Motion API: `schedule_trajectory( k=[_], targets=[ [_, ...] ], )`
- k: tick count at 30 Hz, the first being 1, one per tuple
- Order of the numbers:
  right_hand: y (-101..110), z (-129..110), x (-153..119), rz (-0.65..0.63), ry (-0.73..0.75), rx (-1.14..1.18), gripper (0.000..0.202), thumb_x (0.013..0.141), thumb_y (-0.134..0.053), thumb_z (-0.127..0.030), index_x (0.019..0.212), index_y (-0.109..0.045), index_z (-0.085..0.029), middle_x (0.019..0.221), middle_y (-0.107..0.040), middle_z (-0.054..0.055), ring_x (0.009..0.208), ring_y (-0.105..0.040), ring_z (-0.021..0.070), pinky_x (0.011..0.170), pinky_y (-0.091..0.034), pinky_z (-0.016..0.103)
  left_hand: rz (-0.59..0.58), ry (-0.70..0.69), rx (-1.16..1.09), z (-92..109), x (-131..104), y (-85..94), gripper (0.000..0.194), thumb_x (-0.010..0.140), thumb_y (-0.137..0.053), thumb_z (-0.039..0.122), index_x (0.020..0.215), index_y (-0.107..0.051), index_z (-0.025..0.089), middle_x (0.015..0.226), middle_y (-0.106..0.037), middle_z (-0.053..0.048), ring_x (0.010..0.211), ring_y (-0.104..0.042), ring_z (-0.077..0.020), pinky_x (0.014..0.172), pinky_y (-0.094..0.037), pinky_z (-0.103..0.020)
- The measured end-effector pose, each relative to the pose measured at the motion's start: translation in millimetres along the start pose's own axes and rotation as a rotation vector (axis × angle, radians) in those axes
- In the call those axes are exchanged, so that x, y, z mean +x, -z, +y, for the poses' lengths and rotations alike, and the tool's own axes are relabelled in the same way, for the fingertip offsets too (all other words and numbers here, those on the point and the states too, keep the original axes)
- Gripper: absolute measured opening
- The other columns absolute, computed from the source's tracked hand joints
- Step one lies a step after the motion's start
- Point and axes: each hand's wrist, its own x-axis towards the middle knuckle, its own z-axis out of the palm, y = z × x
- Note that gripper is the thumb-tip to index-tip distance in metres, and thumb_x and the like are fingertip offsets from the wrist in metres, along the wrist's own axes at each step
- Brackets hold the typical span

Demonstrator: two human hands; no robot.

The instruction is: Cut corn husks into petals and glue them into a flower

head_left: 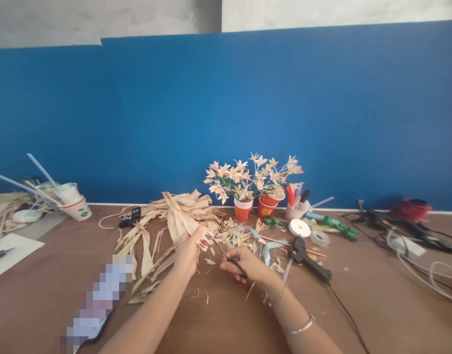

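My left hand (188, 250) is closed on a pale dried husk (178, 220), whose cut, pointed end shows beside the fingers. In my right hand (244, 264) is a pair of dark-handled scissors (236, 265), its blades pointing up and left toward the husk's tip. Whether the blades touch the husk is too small to tell. Small husk scraps (210, 261) lie on the brown table below the hands. Behind them, husk flowers (235, 176) stand in a red paper cup (243, 211), with more flowers in a second red cup (267, 204) beside it.
A black glue gun (309, 258) with its cord lies right of my right hand, near a white tape roll (299, 228). Loose husks (146, 246) spread to the left, beyond a blurred phone (100, 300). A white cup (77, 207) leans farther left. Cables lie at far right.
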Motion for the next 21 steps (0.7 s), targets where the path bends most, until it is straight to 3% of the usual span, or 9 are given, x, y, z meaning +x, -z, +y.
schedule_trajectory(
  k=[7,21],
  targets=[
    [-5.5,0.0,2.5,0.016,-0.02,0.027,0.034,0.065,-0.07,-0.046,0.068,-0.058,-0.015,0.038,-0.049,-0.008,0.03,-0.038,0.0041,0.031,-0.026,0.014,0.056,-0.04,-0.091,-8.4,-1.7,-1.4,0.031,0.058,-0.078,0.029,0.075,-0.059,0.011,0.063,-0.066,-0.004,0.054,-0.06,-0.0128,0.051,-0.046,-0.022],
    [-9.2,-3.0,2.9,0.041,-0.039,0.021,0.035,0.064,-0.071,-0.047,0.067,-0.056,-0.015,0.038,-0.05,-0.008,0.029,-0.04,0.0044,0.03,-0.027,0.014,0.043,-0.035,-0.112,-10.8,-7.0,-3.3,0.029,0.059,-0.077,0.026,0.077,-0.059,0.011,0.062,-0.065,-0.003,0.052,-0.059,-0.0121,0.048,-0.045,-0.021]
  ],
)
